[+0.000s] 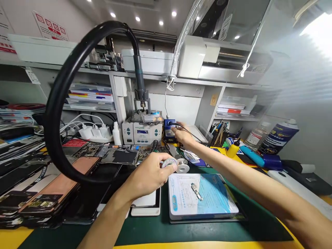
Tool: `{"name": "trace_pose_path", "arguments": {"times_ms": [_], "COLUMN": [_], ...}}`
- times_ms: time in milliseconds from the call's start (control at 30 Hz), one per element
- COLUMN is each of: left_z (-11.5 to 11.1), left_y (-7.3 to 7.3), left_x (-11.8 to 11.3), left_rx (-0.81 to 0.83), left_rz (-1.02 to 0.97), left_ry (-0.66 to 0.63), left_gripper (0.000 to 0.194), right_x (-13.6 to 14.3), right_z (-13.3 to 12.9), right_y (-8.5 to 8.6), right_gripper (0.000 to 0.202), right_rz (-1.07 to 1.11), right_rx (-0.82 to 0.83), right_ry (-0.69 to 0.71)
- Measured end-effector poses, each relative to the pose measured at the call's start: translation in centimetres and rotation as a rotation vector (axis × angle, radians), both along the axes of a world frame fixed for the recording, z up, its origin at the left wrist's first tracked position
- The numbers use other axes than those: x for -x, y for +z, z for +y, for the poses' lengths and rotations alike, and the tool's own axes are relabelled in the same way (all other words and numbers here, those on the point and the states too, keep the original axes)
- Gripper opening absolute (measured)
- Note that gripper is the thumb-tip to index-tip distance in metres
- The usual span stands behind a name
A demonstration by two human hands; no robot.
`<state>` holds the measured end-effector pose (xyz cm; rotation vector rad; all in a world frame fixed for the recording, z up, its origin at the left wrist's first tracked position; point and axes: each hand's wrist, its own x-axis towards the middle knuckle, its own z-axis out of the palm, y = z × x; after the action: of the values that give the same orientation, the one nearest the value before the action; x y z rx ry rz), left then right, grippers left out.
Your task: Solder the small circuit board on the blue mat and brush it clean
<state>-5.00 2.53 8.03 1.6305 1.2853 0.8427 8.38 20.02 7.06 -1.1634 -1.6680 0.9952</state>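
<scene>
My left hand (153,170) pinches a small round spool (169,162) with a printed label between thumb and fingers. Right beside it is a white spool flange (183,168); whether my fingers hold that too, I cannot tell. At the back, my right hand (183,134) is at the front of a small blue soldering station (169,129), fingers curled. A black cable (185,128) from the station runs over this hand, and what the fingers close on is hidden. Below, a small circuit board (196,192) lies on a blue and white box (215,197).
A thick black gooseneck (49,114) arches over the left side. Phone parts (59,180) are stacked at left. A grey rework station (142,133) stands at the back. At right are a yellow bottle (232,149), a spray can (278,136) and a pen holder (219,133).
</scene>
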Motion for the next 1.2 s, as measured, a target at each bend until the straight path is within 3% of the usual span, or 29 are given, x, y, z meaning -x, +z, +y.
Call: {"name": "trace_pose_path", "arguments": {"times_ms": [133,267,400,567,700,867,1000,1200], "left_z": [-0.2,-1.2,-2.4,-2.4,-1.3,-0.8,-1.3,-1.0], "left_y": [-0.6,-1.4,-1.8,-1.8,-1.9,-1.0,-0.3,-1.7], "left_x": [0.4,0.4,-1.1,-3.5,-4.4,-4.3,-4.4,-4.6], "left_rx": [0.005,0.057,0.117,-0.005,-0.092,-0.055,-0.068,-0.163], "left_rz": [-0.012,-0.005,0.053,0.186,0.283,0.357,0.413,0.507], "left_ry": [0.021,-0.018,-0.126,-0.112,-0.108,-0.119,-0.196,-0.316], "left_gripper": [0.029,0.026,0.028,0.024,0.024,0.029,0.031,0.033], "right_x": [0.6,-0.7,-4.4,-11.3,-15.7,-19.0,-20.1,-19.5], "right_z": [2.3,2.6,1.7,-0.3,-1.8,-2.9,-3.6,-4.9], "right_y": [1.4,2.3,3.2,4.3,3.4,1.5,0.1,-1.0], "right_gripper": [0.031,0.031,0.034,0.035,0.031,0.021,0.022,0.028], "right_rz": [-0.026,0.049,0.212,0.468,0.623,0.760,0.793,0.771], "right_rx": [-0.044,-0.053,-0.003,0.187,0.379,0.544,0.668,0.745], "right_ry": [-0.046,-0.076,-0.118,-0.117,-0.044,0.037,0.072,0.097]}}
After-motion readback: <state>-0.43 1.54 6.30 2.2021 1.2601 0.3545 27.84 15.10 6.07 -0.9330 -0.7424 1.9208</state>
